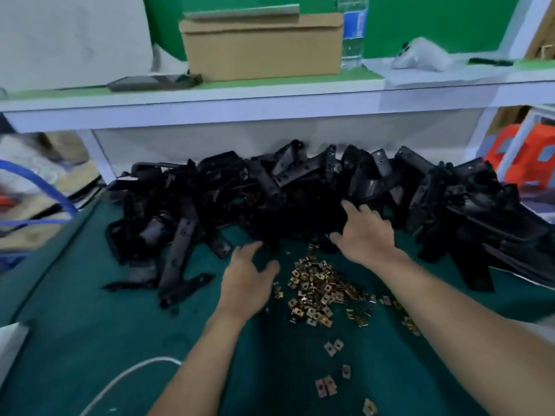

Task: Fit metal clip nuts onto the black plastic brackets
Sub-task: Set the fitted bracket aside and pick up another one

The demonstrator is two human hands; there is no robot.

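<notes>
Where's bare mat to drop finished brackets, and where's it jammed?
Bare: green mat near left, bordered by the bracket pile, the white cable and the left hand. Crowded: the pile fills the back under the shelf; clip nuts litter the middle between the forearms.

Light: even, moderately bright.
Shadows: black brackets [300, 190] merge into a dark mass under the shelf [240, 100].
Blur: left edge smeared; whole frame soft.
Distortion: shelf edge bows.
</notes>
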